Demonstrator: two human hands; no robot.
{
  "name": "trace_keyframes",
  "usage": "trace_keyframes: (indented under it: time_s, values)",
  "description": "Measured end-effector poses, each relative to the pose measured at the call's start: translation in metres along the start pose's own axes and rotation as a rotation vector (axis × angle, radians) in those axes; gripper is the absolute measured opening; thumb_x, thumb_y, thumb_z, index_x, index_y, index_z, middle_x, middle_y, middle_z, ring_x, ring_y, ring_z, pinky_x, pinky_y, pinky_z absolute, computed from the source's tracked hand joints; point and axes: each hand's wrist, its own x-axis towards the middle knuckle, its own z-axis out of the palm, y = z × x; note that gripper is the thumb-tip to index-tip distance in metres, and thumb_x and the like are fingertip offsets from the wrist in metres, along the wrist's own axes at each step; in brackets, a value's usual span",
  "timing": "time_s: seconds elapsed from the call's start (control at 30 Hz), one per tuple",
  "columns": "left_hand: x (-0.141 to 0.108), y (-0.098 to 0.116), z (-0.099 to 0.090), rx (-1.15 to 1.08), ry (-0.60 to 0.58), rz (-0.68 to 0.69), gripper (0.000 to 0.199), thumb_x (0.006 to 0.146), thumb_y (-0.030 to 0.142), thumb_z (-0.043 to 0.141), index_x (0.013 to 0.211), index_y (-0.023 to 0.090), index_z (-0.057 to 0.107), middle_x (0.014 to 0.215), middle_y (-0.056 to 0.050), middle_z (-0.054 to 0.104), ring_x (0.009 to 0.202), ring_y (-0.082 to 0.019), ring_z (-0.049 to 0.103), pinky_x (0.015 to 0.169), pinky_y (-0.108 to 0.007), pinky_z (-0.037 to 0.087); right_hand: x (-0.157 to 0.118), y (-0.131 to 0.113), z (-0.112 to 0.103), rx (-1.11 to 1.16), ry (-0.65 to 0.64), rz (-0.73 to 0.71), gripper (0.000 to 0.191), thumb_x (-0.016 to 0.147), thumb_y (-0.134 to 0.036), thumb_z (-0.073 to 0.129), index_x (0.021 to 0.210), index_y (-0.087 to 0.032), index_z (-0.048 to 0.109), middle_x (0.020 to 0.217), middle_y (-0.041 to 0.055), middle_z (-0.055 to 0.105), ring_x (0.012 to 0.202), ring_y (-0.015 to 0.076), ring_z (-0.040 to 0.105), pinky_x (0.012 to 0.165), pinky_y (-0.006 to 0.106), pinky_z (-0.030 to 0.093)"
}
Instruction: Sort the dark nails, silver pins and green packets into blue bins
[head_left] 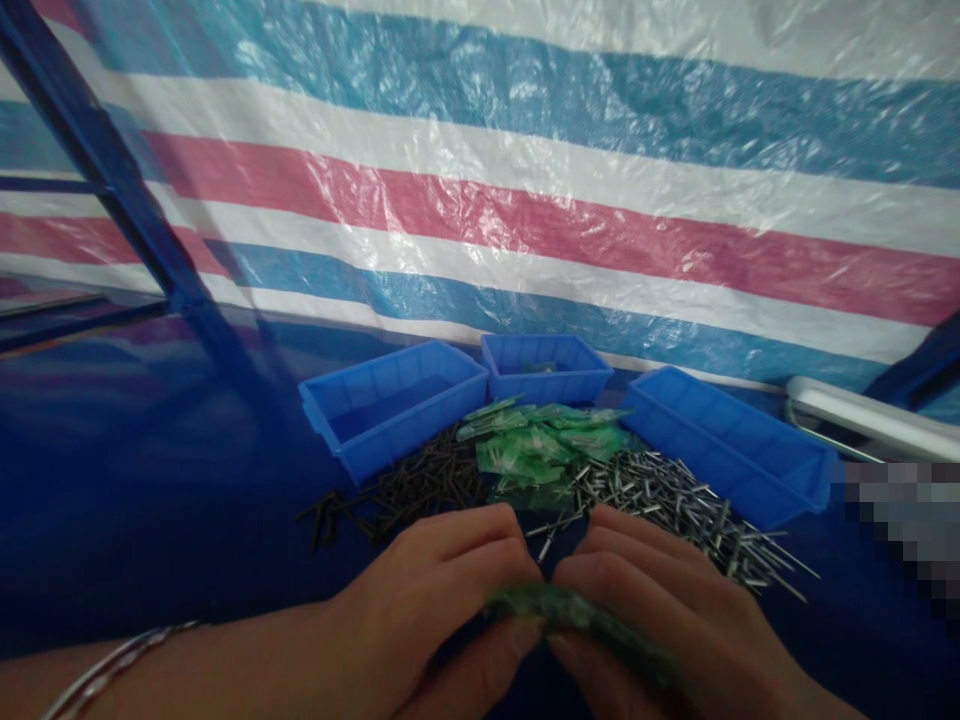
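Low in the head view, my left hand (457,590) and my right hand (667,600) meet with curled fingers. Both pinch a small green plastic bag (570,608) between thumbs and fingers; what is inside it cannot be made out. Just beyond my fingers lies a heap of flat green plastic bags (532,440). To its left is a pile of dark, short screw-like pieces (431,480). On its right spreads a pile of silver rivet-like pins (667,500), partly hidden by my right hand.
Three blue plastic bins stand behind the piles: a left bin (412,450), a middle bin (551,385) with something small inside, and a right bin (739,470). A white object (877,415) lies far right. Striped sheeting (525,210) hangs behind the blue table (187,480).
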Motion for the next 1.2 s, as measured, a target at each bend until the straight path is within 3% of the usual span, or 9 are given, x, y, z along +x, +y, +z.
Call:
trace_keyframes:
  time_s: [0.27,0.47,0.6,0.77,0.87,1.03,1.2]
  values:
    - [0.000,-0.001,0.003,-0.032,0.000,-0.024,0.031,0.087,0.007,0.048,0.111,0.026,0.050,0.103,-0.001,0.059,0.094,-0.012,0.059,0.090,-0.015,0.046,0.001,-0.004,0.000,0.024,0.004,-0.030,0.030,0.090,-0.019,0.044,0.064,-0.022,0.060,0.055,0.0006,0.064,0.052,0.0138,0.063,0.057,0.024,0.056]
    - [0.003,-0.001,0.002,-0.078,-0.025,0.008,0.025,0.088,0.006,0.046,0.106,0.024,0.049,0.094,0.002,0.061,0.082,-0.009,0.061,0.081,-0.012,0.048,0.001,-0.002,-0.001,0.012,-0.027,-0.050,0.036,0.093,-0.026,0.040,0.065,-0.021,0.061,0.056,0.0021,0.065,0.055,0.0150,0.064,0.059,0.025,0.056]
    - [-0.001,-0.002,0.004,-0.032,-0.028,-0.026,0.017,0.089,0.010,0.046,0.101,0.022,0.049,0.092,0.001,0.059,0.086,-0.011,0.059,0.080,-0.014,0.048,0.002,-0.003,0.000,-0.010,-0.043,-0.052,0.036,0.093,-0.025,0.039,0.064,-0.021,0.060,0.055,0.0023,0.063,0.056,0.0153,0.063,0.058,0.025,0.055]
    - [0.001,-0.002,0.005,-0.037,-0.068,-0.128,0.015,0.088,0.009,0.043,0.097,0.021,0.048,0.090,0.002,0.057,0.080,-0.010,0.057,0.079,-0.016,0.047,0.001,0.000,-0.005,-0.036,-0.002,0.018,0.025,0.087,-0.016,0.045,0.066,-0.022,0.057,0.056,0.0001,0.059,0.055,0.0142,0.058,0.060,0.027,0.054]
    - [0.005,0.001,0.004,0.008,-0.028,-0.150,0.020,0.085,0.007,0.044,0.099,0.021,0.045,0.096,0.003,0.058,0.086,-0.010,0.058,0.082,-0.016,0.047,0.003,0.004,-0.011,-0.005,-0.036,0.000,0.018,0.082,-0.012,0.047,0.069,-0.021,0.056,0.058,0.0004,0.058,0.056,0.0141,0.056,0.057,0.027,0.051]
    - [0.006,0.003,0.006,0.099,0.005,-0.197,0.023,0.083,0.009,0.046,0.101,0.022,0.042,0.091,0.003,0.059,0.077,-0.012,0.060,0.068,-0.016,0.049,0.006,0.007,-0.014,0.060,-0.010,0.051,0.015,0.081,-0.010,0.049,0.072,-0.021,0.053,0.062,-0.0006,0.056,0.059,0.0132,0.055,0.056,0.025,0.048]
    - [0.008,0.004,0.008,0.101,-0.016,-0.253,0.018,0.084,0.012,0.041,0.099,0.021,0.044,0.078,0.004,0.057,0.062,-0.010,0.056,0.057,-0.017,0.046,0.006,0.011,-0.016,-0.016,0.184,0.158,0.016,0.084,-0.013,0.048,0.071,-0.023,0.048,0.061,-0.0022,0.050,0.054,0.0122,0.051,0.053,0.025,0.044]
